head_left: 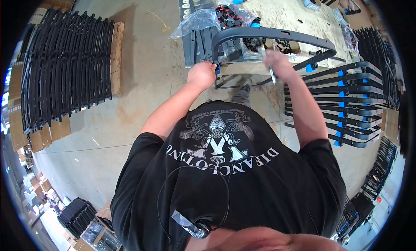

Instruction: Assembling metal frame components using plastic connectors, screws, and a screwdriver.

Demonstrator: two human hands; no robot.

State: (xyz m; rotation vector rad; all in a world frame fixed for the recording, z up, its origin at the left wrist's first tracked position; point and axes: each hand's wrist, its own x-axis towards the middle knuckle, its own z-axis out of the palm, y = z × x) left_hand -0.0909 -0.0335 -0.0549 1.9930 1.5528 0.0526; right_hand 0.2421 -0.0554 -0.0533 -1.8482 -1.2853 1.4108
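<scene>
A black bent metal frame (277,33) arches over the near edge of the workbench. At its left end, my left hand (203,74) is closed round the bar, beside a small blue piece (218,69). My right hand (279,65) is closed on a slim silver-handled tool (272,75), raised in front of the bench under the arch. Motion blurs the tool's upper end, so its kind cannot be made out. Behind the arch, a clear plastic bag (200,22) lies by a heap of red and black parts (229,16).
The workbench (277,12) has a worn, light top with small black parts on it. Black frames with blue pieces (342,106) are stacked at the right. Long black bars (65,69) stand in rows on a wooden pallet (116,56) at the left, across the concrete floor (147,47).
</scene>
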